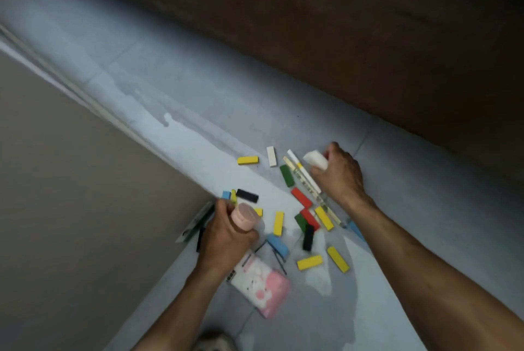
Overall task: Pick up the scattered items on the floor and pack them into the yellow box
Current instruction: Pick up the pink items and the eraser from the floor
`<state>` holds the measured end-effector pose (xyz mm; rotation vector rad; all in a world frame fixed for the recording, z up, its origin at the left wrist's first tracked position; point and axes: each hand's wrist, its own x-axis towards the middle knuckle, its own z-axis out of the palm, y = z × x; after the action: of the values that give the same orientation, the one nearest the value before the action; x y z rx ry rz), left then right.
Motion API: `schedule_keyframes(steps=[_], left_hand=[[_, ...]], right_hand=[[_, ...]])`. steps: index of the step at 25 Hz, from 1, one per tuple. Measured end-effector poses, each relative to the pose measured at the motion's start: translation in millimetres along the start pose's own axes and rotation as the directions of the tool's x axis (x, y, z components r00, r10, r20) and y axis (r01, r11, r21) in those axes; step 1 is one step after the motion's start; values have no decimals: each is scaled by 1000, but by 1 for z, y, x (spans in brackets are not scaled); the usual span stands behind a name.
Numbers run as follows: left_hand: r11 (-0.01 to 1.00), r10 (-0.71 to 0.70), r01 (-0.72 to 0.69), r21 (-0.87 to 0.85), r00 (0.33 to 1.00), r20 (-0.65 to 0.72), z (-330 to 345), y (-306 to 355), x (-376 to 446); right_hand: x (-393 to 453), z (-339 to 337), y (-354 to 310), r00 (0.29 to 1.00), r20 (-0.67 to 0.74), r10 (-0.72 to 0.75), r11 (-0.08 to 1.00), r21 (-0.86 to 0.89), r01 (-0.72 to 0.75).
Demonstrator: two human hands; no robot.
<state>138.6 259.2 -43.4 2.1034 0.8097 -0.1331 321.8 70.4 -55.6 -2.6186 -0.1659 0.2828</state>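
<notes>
- Closest of all, a bit of shoe at the bottom edge.
- Just past that, flat on the pale floor, a pink and white packet, right beside the left wrist.
- Left hand curled tight round a small pink tub, tub held off the floor and tipped on its side.
- Under and behind that hand, against the tan wall, something flat in dark green and white; too blurry to say what.
- Blue block lying across some thin black wires, just right of the left hand.
- Two yellow blocks near each other, between the two arms.
- Black block a little farther up, touching a heap of red, green and yellow blocks.
- One yellow block alone between the heap and the left hand.
- Another black block just above the left hand, with a small blue one beside it.
- Long see-through ruler and a white stick lying side by side, running under the right wrist.
- Green block and red block just left of the ruler.
- Right hand down near the floor, fingers pinching a white squashy lump.
- Farther out, well away from both hands, a white block and a yellow block.
- Farthest back, a big dark brown wall or board.
- No yellow box to be seen anywhere here.
</notes>
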Motion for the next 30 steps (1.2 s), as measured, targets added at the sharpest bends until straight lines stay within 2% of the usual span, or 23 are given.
schedule_keyframes(steps=[3, 6, 7, 9, 10, 11, 12, 14, 16, 17, 18, 19, 20, 21, 23, 24, 25, 27, 30], left_hand=[[998, -57, 57, 11, 998, 7, -11, -13, -13], [974, -178, 171, -152, 984, -33, -19, -29, -28], [952, -229, 213, -219, 972, -48, -19, -34, -36], [914, -309, 274, -300, 948, -76, -21, -46, -53], [901, -337, 297, -317, 938, -80, -21, -52, -61], [891, -358, 317, -324, 930, -76, -20, -56, -68], [883, -373, 332, -332, 926, -65, -19, -60, -72], [863, -399, 359, -356, 916, -43, -17, -65, -78], [841, -415, 369, -395, 909, -35, -14, -63, -81], [820, -425, 367, -439, 905, -37, -13, -57, -83], [791, -428, 354, -500, 903, -37, -12, -46, -84], [759, -417, 332, -560, 909, -27, -11, -30, -86], [727, -381, 301, -618, 925, 3, -9, -10, -87], [683, -316, 273, -678, 947, 62, -5, 15, -90], [542, -119, 261, -799, 965, 235, 5, 71, -99], [480, -7, 287, -829, 946, 324, 11, 99, -109], [460, 102, 314, -831, 910, 401, 16, 127, -123], [534, 277, 310, -787, 815, 509, 30, 173, -160], [695, 417, 194, -692, 675, 608, 64, 229, -229]], right_hand=[[-57, -11, -12, 997, 44, 62, 969, 235, -71], [-140, 17, -26, 954, 277, -113, 943, 332, 15], [-166, 32, -31, 925, 326, -195, 947, 309, 91], [-200, 64, -37, 843, 403, -356, 933, 104, 344], [-210, 76, -38, 814, 440, -378, 899, -37, 437], [-215, 84, -39, 826, 421, -374, 868, -157, 472], [-216, 89, -39, 857, 374, -354, 862, -225, 454], [-218, 93, -37, 906, 304, -295, 898, -235, 372], [-218, 88, -38, 929, 299, -218, 963, -87, 254], [-215, 77, -40, 945, 304, -118, 991, 103, 91], [-211, 64, -40, 943, 332, -10, 945, 311, -100], [-207, 48, -40, 925, 371, 76, 813, 514, -273], [-205, 29, -39, 911, 392, 128, 666, 646, -372], [-205, 9, -35, 916, 368, 159, 569, 725, -389], [-209, -34, -24, 946, 291, 142, 388, 863, -324], [-214, -58, -19, 962, 247, 115, 298, 915, -270], [-221, -83, -10, 975, 197, 102, 231, 949, -215], [-245, -133, 12, 984, 116, 135, 152, 979, -136], [-305, -203, 59, 954, 9, 299, 52, 998, -26]])
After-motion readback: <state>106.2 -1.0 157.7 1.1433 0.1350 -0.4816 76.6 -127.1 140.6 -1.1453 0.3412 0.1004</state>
